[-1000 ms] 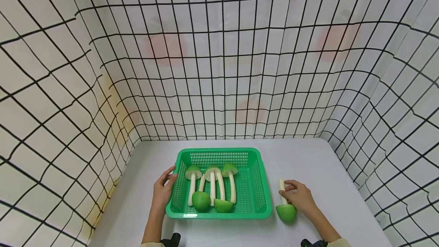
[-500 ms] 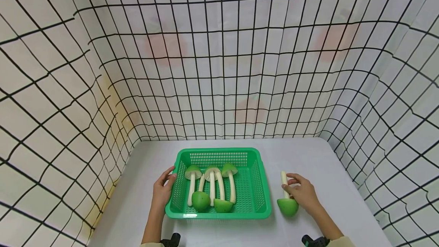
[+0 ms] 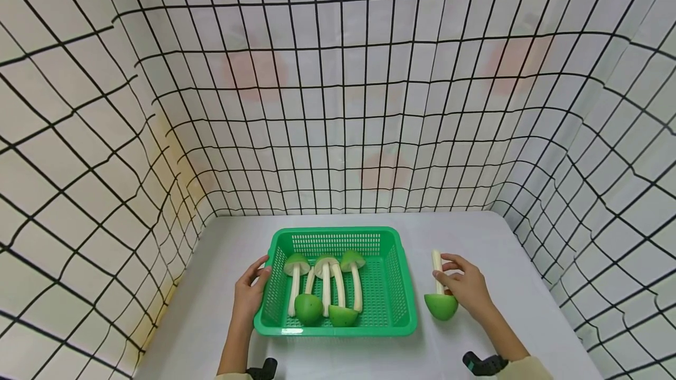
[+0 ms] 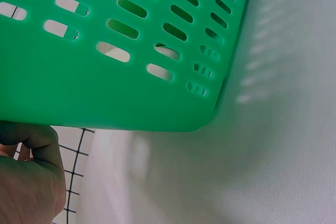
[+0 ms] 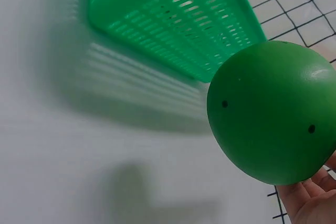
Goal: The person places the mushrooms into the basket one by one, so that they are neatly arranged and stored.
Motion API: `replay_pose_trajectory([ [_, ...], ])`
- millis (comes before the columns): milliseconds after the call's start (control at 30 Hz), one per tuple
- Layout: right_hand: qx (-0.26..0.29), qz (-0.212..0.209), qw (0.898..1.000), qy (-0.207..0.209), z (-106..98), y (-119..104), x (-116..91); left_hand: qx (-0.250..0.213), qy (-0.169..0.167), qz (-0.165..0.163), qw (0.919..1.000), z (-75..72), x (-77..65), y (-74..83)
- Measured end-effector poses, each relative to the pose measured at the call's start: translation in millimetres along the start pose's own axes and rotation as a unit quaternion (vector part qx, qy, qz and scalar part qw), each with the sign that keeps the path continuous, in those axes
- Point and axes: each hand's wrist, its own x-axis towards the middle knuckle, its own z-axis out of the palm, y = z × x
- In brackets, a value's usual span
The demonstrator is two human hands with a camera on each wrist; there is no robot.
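A green-capped toy mushroom [image 3: 441, 307] with a pale stem hangs cap down to the right of the green plastic basket [image 3: 391, 331]. My right hand [image 3: 469, 286] pinches its stem between thumb and fingers. In the right wrist view the round cap [image 5: 273, 114], dotted with small dark spots, hides most of the stem and fingers. At the basket's left side, my left hand [image 3: 248, 293] grips the rim, its curled fingers [image 4: 42, 139] at the edge in the left wrist view. Several similar mushrooms [image 3: 308, 308] lie inside the basket, caps pointing both ways.
A white cloth-covered table [image 3: 475, 239] carries the basket. Black netting [image 3: 343, 133] over white walls encloses the back and both sides. The mushrooms fill the basket's left and middle, and its perforated floor [image 3: 382, 286] shows at the right.
My right hand has lifted the mushroom and moved it away from me, its cap swinging slightly left at the end. The left hand and basket have hardly moved.
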Motion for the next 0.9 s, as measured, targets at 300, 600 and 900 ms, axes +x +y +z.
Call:
replay_pose_trajectory([
  [300, 0.022, -0.008, 1.000, 0.005, 2.7, -24.4, 3.3, 0.006, 0.011, -0.004, 0.9999, 0.7, -0.6, 0.2],
  [600, 0.064, -0.014, 0.998, -0.004, 11.9, -40.6, 10.1, 0.006, 0.013, -0.001, 0.9999, 0.5, -0.4, 0.4],
  [900, 0.072, -0.030, 0.997, -0.014, 23.0, -59.9, 15.3, -0.003, 0.010, 0.004, 0.9999, 1.2, -0.3, 0.2],
])
